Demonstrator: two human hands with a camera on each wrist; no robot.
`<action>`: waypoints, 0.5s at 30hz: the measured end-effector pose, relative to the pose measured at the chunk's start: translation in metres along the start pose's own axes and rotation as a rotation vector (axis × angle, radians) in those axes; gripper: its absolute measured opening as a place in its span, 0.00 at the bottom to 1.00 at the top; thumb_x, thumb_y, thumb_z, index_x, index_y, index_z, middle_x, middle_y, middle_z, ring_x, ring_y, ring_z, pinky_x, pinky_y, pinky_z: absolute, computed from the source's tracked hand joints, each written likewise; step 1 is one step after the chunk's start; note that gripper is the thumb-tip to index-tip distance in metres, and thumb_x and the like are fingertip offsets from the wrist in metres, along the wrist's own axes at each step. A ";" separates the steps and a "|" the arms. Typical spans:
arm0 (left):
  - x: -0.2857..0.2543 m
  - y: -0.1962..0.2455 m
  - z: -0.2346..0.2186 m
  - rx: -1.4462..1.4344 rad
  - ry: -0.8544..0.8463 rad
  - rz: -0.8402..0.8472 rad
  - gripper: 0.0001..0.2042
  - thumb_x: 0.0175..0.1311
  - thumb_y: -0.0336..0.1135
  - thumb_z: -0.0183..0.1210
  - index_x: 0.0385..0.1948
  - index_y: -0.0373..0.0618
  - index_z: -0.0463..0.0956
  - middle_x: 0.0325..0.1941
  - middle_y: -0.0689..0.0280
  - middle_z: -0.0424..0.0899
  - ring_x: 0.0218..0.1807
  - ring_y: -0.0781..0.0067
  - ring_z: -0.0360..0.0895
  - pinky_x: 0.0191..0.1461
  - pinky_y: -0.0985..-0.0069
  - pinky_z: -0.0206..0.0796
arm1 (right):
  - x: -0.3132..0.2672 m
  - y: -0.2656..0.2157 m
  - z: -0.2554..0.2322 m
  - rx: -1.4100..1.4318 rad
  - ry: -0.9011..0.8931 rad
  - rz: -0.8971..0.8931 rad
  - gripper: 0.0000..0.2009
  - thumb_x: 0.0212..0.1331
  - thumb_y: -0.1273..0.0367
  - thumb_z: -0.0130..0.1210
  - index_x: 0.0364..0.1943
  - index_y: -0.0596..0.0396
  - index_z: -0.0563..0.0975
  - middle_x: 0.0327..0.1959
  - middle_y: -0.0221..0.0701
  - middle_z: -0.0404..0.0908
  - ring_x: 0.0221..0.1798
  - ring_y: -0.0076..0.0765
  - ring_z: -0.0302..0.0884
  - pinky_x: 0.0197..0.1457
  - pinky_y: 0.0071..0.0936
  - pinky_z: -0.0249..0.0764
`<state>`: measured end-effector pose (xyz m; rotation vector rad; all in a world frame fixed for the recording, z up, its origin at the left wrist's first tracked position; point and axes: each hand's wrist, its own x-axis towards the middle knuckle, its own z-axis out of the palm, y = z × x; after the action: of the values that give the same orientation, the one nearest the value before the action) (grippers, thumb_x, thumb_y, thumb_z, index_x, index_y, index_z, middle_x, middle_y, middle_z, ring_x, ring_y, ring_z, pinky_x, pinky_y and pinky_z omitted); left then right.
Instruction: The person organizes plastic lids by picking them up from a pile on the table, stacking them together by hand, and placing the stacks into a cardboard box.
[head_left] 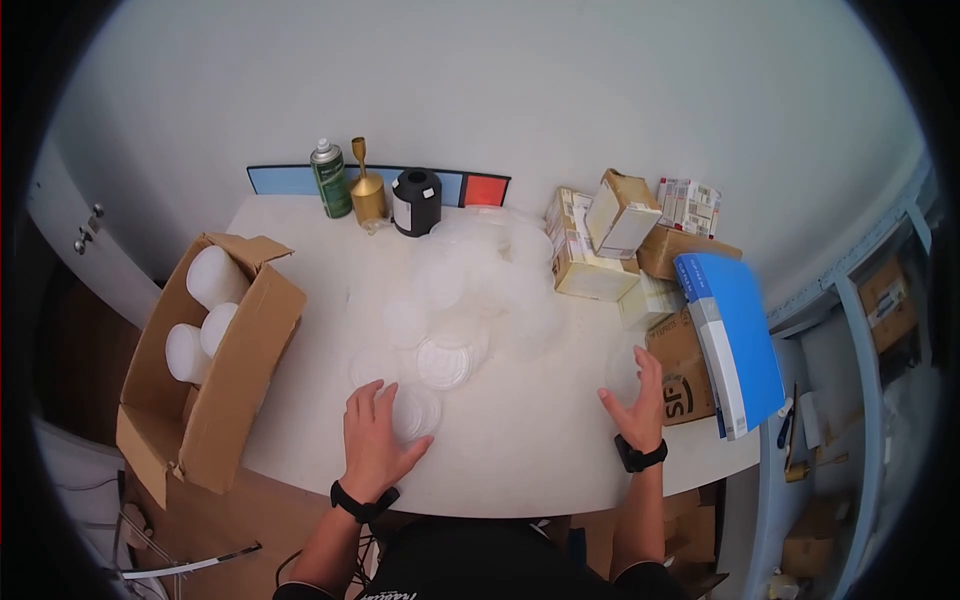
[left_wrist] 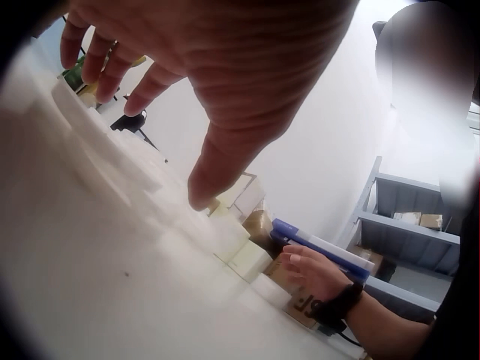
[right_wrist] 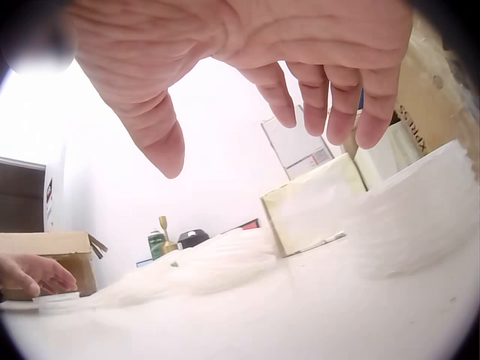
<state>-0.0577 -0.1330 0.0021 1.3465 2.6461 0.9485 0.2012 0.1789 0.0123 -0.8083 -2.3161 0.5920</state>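
Observation:
My left hand (head_left: 378, 440) hovers by the front of the table, fingers spread and thumb out, with a clear round plastic lid (head_left: 418, 412) right beside it. Farther right, my right hand (head_left: 638, 402) is raised with its palm turned inward and its fingers apart. A translucent round plastic container (right_wrist: 420, 217) stands close to its fingertips in the right wrist view. Neither hand grips anything. Between them and toward the back spreads a loose pile of translucent lids and plastic pieces (head_left: 480, 265), with a ridged round lid (head_left: 444, 362) at its front.
At the left, an open cardboard box (head_left: 240, 385) holds white cylindrical tubs (head_left: 213, 277). A spray can (head_left: 330, 180), a brass-coloured piece (head_left: 368, 195) and a black container (head_left: 416, 203) stand at the back. Small boxes (head_left: 598, 270) and a blue folder (head_left: 740, 340) crowd the right side.

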 end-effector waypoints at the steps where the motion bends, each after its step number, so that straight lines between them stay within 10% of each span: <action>1: 0.000 0.002 0.000 0.018 -0.019 -0.007 0.41 0.45 0.40 0.77 0.63 0.35 0.68 0.65 0.48 0.69 0.67 0.44 0.64 0.70 0.53 0.60 | 0.000 -0.008 0.004 0.030 -0.015 -0.015 0.39 0.50 0.69 0.72 0.68 0.63 0.66 0.67 0.51 0.68 0.69 0.59 0.67 0.73 0.45 0.65; 15: 0.009 -0.001 -0.001 0.129 -0.039 -0.018 0.39 0.57 0.44 0.72 0.67 0.33 0.65 0.66 0.43 0.73 0.65 0.41 0.69 0.68 0.51 0.62 | 0.019 -0.073 0.053 0.442 -0.264 -0.151 0.30 0.59 0.64 0.71 0.65 0.56 0.73 0.61 0.40 0.75 0.59 0.41 0.78 0.62 0.35 0.75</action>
<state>-0.0643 -0.1269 0.0048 1.3482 2.7272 0.7534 0.1250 0.1281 0.0241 -0.3616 -2.3179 1.1454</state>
